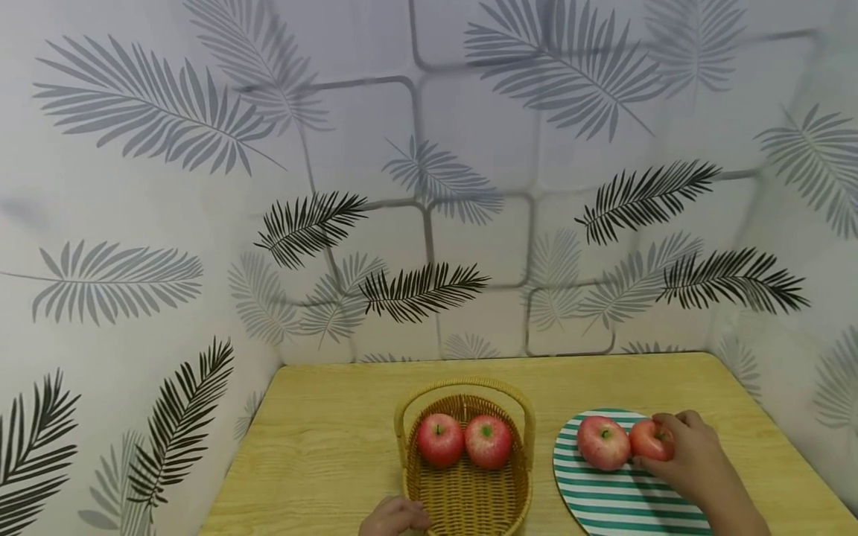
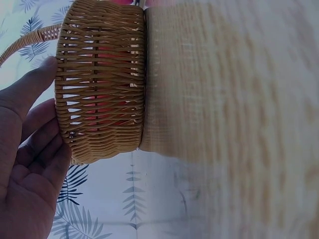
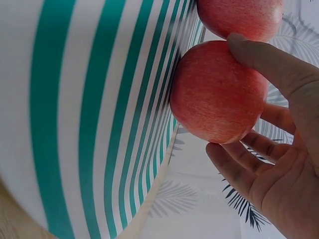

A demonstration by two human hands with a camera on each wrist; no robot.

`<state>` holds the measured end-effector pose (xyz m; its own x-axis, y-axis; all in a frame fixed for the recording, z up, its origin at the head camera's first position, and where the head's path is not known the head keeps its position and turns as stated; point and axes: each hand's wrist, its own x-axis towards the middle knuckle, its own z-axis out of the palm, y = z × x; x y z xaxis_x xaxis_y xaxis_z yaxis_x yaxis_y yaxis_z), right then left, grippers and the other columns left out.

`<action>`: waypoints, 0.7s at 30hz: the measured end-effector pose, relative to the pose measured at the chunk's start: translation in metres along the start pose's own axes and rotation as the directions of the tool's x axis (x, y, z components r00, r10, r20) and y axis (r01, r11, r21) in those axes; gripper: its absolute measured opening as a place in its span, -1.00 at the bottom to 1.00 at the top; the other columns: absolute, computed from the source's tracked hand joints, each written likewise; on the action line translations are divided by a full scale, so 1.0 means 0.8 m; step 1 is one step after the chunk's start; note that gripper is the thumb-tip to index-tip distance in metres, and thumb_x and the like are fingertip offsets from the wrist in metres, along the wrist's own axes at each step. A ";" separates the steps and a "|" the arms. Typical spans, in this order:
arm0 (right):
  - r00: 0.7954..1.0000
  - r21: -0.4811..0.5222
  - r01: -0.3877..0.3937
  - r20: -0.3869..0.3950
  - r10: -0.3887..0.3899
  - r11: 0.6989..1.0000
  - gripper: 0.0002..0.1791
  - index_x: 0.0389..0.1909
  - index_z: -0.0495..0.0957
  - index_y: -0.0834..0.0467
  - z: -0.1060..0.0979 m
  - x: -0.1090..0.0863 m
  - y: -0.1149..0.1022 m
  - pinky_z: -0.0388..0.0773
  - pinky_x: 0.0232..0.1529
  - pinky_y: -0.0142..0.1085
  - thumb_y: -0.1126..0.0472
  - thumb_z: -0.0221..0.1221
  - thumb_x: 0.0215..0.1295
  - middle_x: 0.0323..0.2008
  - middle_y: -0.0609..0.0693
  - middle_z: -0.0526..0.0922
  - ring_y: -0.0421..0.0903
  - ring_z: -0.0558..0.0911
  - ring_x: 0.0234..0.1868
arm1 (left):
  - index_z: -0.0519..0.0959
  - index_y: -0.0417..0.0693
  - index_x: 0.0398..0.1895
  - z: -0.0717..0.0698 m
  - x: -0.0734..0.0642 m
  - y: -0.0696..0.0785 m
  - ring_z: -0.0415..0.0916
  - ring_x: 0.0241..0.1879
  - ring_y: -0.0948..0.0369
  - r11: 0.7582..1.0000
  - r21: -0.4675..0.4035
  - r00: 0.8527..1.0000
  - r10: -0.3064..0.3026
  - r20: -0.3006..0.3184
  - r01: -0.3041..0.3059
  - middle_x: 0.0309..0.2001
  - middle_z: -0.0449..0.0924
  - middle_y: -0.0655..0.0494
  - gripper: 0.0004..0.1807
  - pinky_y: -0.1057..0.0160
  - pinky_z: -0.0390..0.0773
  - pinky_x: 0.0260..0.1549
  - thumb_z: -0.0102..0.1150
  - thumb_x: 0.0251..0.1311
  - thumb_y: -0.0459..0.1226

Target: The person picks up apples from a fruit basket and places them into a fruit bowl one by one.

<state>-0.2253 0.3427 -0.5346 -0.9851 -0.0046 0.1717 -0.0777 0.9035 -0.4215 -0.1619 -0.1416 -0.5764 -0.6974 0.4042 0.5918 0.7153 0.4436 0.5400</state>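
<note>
My right hand (image 1: 690,455) pinches a red apple (image 1: 649,441) between thumb and fingers on a round plate with green and white stripes (image 1: 593,495). Right beside it on the plate is another red apple (image 1: 603,444); in the right wrist view the held apple (image 3: 219,94) sits low against the stripes. To the left stands a brown wicker basket (image 1: 462,497) with an arched handle. Two red apples, one left (image 1: 440,441) and one right (image 1: 488,442), lie in its far half. My left hand (image 1: 394,517) holds the basket's near left rim, thumb and fingertips at the weave.
Everything stands on a light wooden table (image 1: 322,439). The basket's handle (image 1: 469,383) arches over its far side. Behind the table rises a pale wall (image 1: 482,320) with a leaf pattern, which also runs along the left and right sides.
</note>
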 end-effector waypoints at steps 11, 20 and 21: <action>0.997 -0.012 -0.060 0.047 0.061 0.998 -0.13 0.06 0.52 0.31 -0.003 0.003 -0.002 0.52 -0.37 -0.07 -0.26 0.47 -0.13 -0.15 0.27 0.47 0.18 0.45 -0.19 | 0.73 -0.10 -0.37 0.001 -0.001 -0.001 0.61 -0.22 0.20 1.000 -0.002 1.000 -0.009 -0.002 0.009 -0.36 0.68 0.15 -0.93 0.31 0.58 -0.26 0.33 0.04 -0.37; 0.999 -0.029 -0.032 -0.015 0.031 0.999 -0.17 0.03 0.53 0.32 -0.003 -0.004 -0.006 0.53 -0.36 0.03 -0.16 0.51 -0.18 -0.13 0.32 0.47 0.26 0.47 -0.20 | 0.73 -0.11 -0.36 0.002 -0.002 -0.005 0.61 -0.21 0.19 1.000 -0.012 1.000 -0.013 0.006 0.013 -0.35 0.68 0.15 -0.92 0.31 0.56 -0.26 0.32 0.05 -0.38; 0.999 -0.028 -0.032 -0.016 0.032 0.999 -0.17 0.03 0.54 0.31 -0.004 -0.005 -0.007 0.53 -0.36 0.03 -0.17 0.51 -0.17 -0.12 0.32 0.47 0.26 0.47 -0.20 | 0.73 -0.12 -0.36 0.002 -0.003 -0.005 0.61 -0.21 0.18 1.000 -0.008 1.000 -0.006 0.004 0.006 -0.35 0.68 0.14 -0.91 0.31 0.56 -0.26 0.32 0.05 -0.38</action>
<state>-0.2207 0.3391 -0.5303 -0.9846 0.0306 0.1722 -0.0417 0.9150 -0.4013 -0.1635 -0.1431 -0.5810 -0.7019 0.4045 0.5864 0.7114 0.4399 0.5481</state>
